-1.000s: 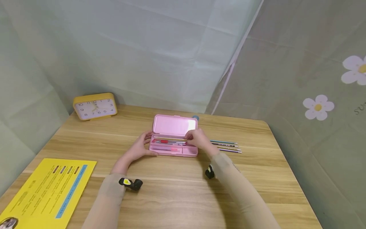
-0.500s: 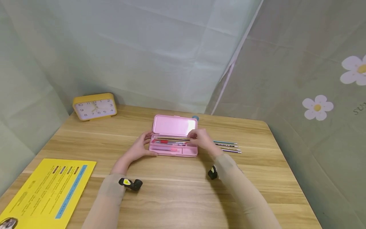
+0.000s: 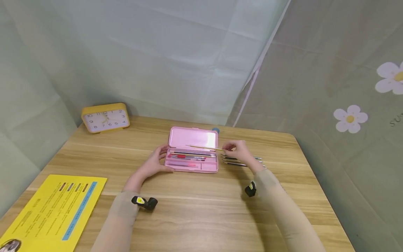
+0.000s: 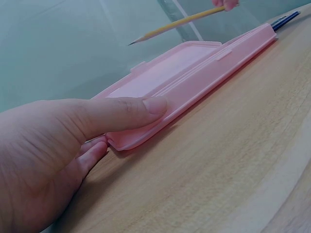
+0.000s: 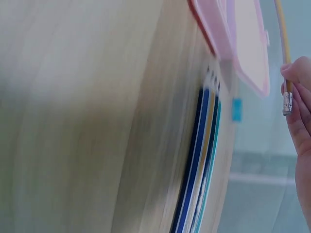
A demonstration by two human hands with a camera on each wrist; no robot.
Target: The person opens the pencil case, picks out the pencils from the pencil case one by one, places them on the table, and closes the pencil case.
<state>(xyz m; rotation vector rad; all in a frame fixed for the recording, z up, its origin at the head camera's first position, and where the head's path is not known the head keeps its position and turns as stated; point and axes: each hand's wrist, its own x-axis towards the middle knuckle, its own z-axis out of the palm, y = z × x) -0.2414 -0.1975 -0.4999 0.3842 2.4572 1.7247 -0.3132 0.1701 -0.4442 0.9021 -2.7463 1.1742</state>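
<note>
A pink pencil case (image 3: pixel 209 168) lies on the table with its lid up. Inside are a dark pencil (image 3: pixel 192 153), red-and-clear pens (image 3: pixel 184 156) and a pink pen (image 3: pixel 181 163). My left hand (image 3: pixel 151 162) grips the case's left end, the thumb (image 4: pixel 131 111) along its front wall. With my right hand (image 3: pixel 239 150) I pinch a yellow pencil (image 3: pixel 207 147) near its eraser end, raised over the case's right part, tip pointing left. Under that hand, several pencils (image 5: pixel 199 145) lie side by side on the table to the right of the case.
A yellow alarm clock (image 3: pixel 105 118) stands at the back left of the table (image 3: pixel 189 210). A yellow printed booklet (image 3: pixel 56 206) lies at the left front. Behind the case is a small blue round thing (image 3: pixel 216 130). Curtains hang close behind the table and at its sides.
My right hand has lifted the yellow pencil up out of the case and moved to the right with it. My left hand has stayed at the case's left end.
</note>
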